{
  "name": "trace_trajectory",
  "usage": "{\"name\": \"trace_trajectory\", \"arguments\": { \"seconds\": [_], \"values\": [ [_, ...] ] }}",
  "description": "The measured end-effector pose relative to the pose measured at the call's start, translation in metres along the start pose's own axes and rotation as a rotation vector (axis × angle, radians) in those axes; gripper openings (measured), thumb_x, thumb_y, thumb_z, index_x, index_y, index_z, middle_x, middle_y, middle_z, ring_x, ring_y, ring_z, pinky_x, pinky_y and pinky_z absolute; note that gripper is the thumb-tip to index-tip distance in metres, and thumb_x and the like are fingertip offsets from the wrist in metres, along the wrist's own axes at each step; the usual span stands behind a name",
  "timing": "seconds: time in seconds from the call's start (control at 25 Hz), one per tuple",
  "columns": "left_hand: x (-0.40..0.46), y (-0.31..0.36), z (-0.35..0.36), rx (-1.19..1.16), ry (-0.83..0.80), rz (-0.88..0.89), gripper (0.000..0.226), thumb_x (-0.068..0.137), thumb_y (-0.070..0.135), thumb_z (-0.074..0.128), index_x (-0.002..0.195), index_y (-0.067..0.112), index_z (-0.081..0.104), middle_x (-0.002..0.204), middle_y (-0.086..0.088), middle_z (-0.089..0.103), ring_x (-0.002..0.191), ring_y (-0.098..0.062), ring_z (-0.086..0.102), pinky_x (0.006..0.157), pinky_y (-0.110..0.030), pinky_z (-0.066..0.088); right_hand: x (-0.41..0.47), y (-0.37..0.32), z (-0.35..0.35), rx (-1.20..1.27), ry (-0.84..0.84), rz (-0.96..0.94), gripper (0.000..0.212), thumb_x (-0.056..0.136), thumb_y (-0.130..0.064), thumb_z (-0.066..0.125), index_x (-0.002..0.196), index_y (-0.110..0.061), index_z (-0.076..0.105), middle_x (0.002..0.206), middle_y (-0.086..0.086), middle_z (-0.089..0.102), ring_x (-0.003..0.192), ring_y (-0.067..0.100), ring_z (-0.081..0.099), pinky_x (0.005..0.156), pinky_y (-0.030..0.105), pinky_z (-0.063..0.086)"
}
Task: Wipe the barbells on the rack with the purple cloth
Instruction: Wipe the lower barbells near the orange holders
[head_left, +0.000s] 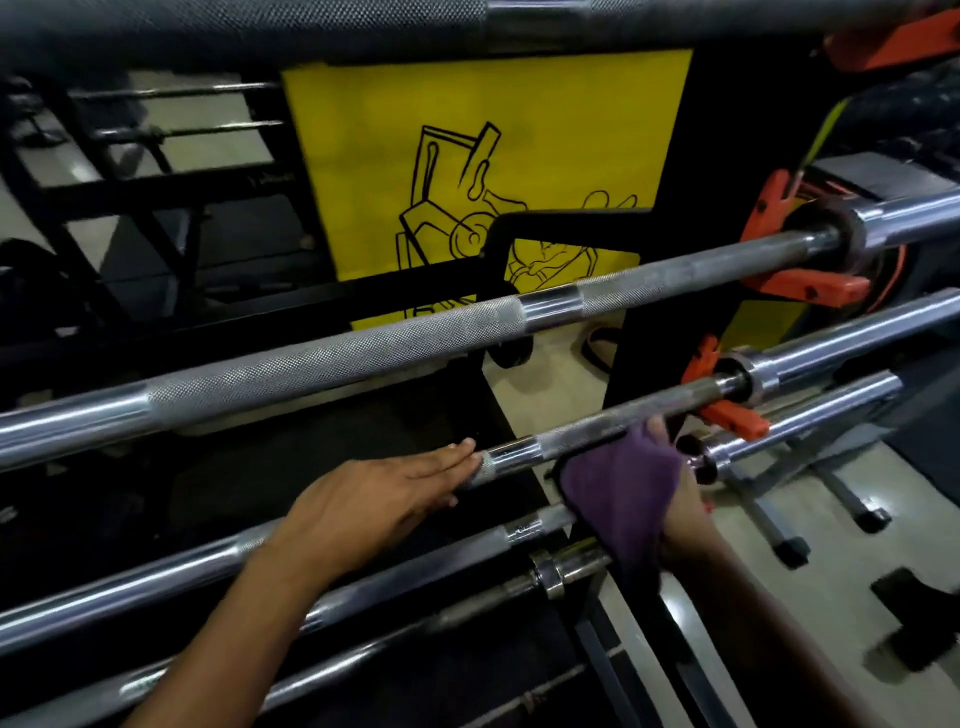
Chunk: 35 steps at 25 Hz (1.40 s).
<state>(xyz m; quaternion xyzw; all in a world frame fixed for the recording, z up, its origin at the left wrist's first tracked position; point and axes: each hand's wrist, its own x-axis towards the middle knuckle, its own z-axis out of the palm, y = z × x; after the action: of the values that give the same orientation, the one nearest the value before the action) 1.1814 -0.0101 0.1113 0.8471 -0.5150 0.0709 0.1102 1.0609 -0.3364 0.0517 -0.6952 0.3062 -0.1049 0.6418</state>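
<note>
A: Nearest items, please.

B: Lowest barbell (363, 631), chrome, running left to right under both forearms. One collar ring on it, near the right arm.

A: Next.

B: Second barbell (171, 574), chrome with a knurled stretch, passing beneath the left wrist and behind the cloth.

A: Hands?

B: Left hand (374, 499): fingers straight and together, released, fingertips (465, 447) touching the third barbell (582, 436) at its smooth chrome band. Nothing grasped. Right hand (675, 499): mostly hidden under the purple cloth (621, 499); it holds the cloth against the same bar, one fingertip showing above the cloth's top edge at the knurled section.

A: So the cloth's location is?

B: Draped over the right hand, pressed on the third barbell, just right of the left fingertips, hanging down across the second bar.

A: Fittings on that bar?

B: Orange spring clip (727, 410) near the sleeve, right of the cloth.

A: Further back.

B: Fourth barbell (332, 358), long knurled grip, one smooth band at mid-length, a larger orange clip (800, 283) at its right end. Black rack upright (670, 332) behind it.

A: Farthest?

B: Yellow panel (363, 171) with a black line drawing. One more dark knurled bar (260, 21) across the top edge, blurred. Pale floor (810, 587) at right.
</note>
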Motion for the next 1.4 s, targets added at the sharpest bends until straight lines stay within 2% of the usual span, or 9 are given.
{"name": "trace_trajectory", "arguments": {
  "seconds": [0.12, 0.24, 0.4, 0.56, 0.64, 0.76, 0.96, 1.16, 1.4],
  "values": [
    [-0.005, 0.019, 0.003, 0.119, 0.092, -0.196, 0.051, 0.095, 0.05, 0.039, 0.14, 0.031, 0.055, 0.139, 0.015, 0.059, 0.104, -0.011, 0.071, 0.069, -0.026, 0.06, -0.047, -0.067, 0.018, -0.352, -0.25, -0.132, 0.03, 0.104, -0.046, 0.034, 0.104, -0.029, 0.059, 0.087, -0.016, 0.061, 0.083, -0.004, 0.06, 0.072, 0.001, 0.042],
    [-0.003, 0.038, 0.008, 0.25, 0.189, -0.321, 0.053, 0.092, 0.048, 0.045, 0.128, 0.016, 0.068, 0.119, 0.001, 0.073, 0.094, -0.019, 0.073, 0.089, -0.03, 0.054, -0.057, -0.102, 0.002, -0.523, -0.316, -0.422, 0.056, 0.094, -0.075, 0.026, 0.126, -0.037, 0.051, 0.095, -0.012, 0.066, 0.085, 0.002, 0.065, 0.081, 0.031, 0.057],
    [-0.004, 0.049, 0.014, 0.28, 0.196, -0.444, 0.05, 0.099, 0.044, 0.045, 0.131, 0.012, 0.065, 0.125, -0.003, 0.07, 0.106, -0.019, 0.069, 0.107, -0.035, 0.039, -0.032, -0.112, 0.048, -0.867, -0.258, -1.09, 0.058, 0.099, -0.059, 0.036, 0.14, -0.019, 0.046, 0.123, 0.003, 0.064, 0.106, 0.022, 0.058, 0.092, 0.04, 0.047],
    [-0.006, 0.065, 0.026, 0.298, 0.245, -0.595, 0.048, 0.106, 0.038, 0.033, 0.135, 0.011, 0.061, 0.135, -0.004, 0.064, 0.118, -0.021, 0.062, 0.113, -0.04, 0.036, -0.002, -0.089, 0.095, -1.431, -0.501, -1.197, 0.062, 0.096, -0.07, 0.027, 0.126, -0.022, 0.053, 0.104, 0.008, 0.068, 0.086, 0.032, 0.062, 0.072, 0.043, 0.044],
    [-0.003, 0.07, 0.033, 0.331, 0.268, -0.698, 0.047, 0.106, 0.034, 0.034, 0.14, 0.01, 0.056, 0.141, -0.003, 0.059, 0.128, -0.02, 0.056, 0.114, -0.044, 0.035, 0.011, -0.108, 0.103, -1.377, -0.62, -1.142, 0.067, 0.096, -0.075, 0.02, 0.112, -0.022, 0.057, 0.102, 0.01, 0.07, 0.09, 0.033, 0.067, 0.067, 0.039, 0.042],
    [0.002, 0.079, 0.039, 0.336, 0.278, -0.783, 0.047, 0.107, 0.033, 0.033, 0.144, 0.01, 0.051, 0.147, -0.002, 0.053, 0.135, -0.02, 0.05, 0.115, -0.045, 0.033, 0.029, -0.134, 0.114, -1.255, -0.943, -0.793, 0.073, 0.097, -0.073, 0.021, 0.11, -0.016, 0.064, 0.122, 0.017, 0.066, 0.112, 0.035, 0.063, 0.08, 0.038, 0.042],
    [0.005, 0.08, 0.04, 0.364, 0.288, -0.815, 0.05, 0.107, 0.035, 0.029, 0.144, 0.009, 0.05, 0.149, -0.004, 0.051, 0.135, -0.02, 0.047, 0.116, -0.044, 0.031, 0.02, -0.097, 0.089, -1.304, -0.589, -1.436, 0.065, 0.096, -0.073, 0.02, 0.098, -0.02, 0.056, 0.085, 0.008, 0.071, 0.076, 0.031, 0.07, 0.059, 0.036, 0.044],
    [0.013, 0.089, 0.04, 0.334, 0.281, -0.927, 0.051, 0.107, 0.037, 0.027, 0.146, 0.01, 0.047, 0.149, -0.004, 0.05, 0.138, -0.019, 0.044, 0.12, -0.041, 0.024, 0.044, -0.124, 0.105, -1.141, -0.986, -0.918, 0.067, 0.097, -0.074, 0.019, 0.103, -0.022, 0.06, 0.117, 0.011, 0.069, 0.105, 0.033, 0.066, 0.081, 0.04, 0.047],
    [0.013, 0.092, 0.037, 0.321, 0.195, -1.008, 0.06, 0.108, 0.043, 0.016, 0.154, 0.011, 0.034, 0.163, -0.003, 0.025, 0.154, -0.015, 0.013, 0.125, -0.041, 0.007, 0.032, -0.093, 0.074, -0.914, -0.529, -1.431, 0.047, 0.099, -0.057, 0.033, 0.086, -0.022, 0.06, 0.074, 0.001, 0.069, 0.072, 0.027, 0.068, 0.06, 0.035, 0.048]
  ]
}}
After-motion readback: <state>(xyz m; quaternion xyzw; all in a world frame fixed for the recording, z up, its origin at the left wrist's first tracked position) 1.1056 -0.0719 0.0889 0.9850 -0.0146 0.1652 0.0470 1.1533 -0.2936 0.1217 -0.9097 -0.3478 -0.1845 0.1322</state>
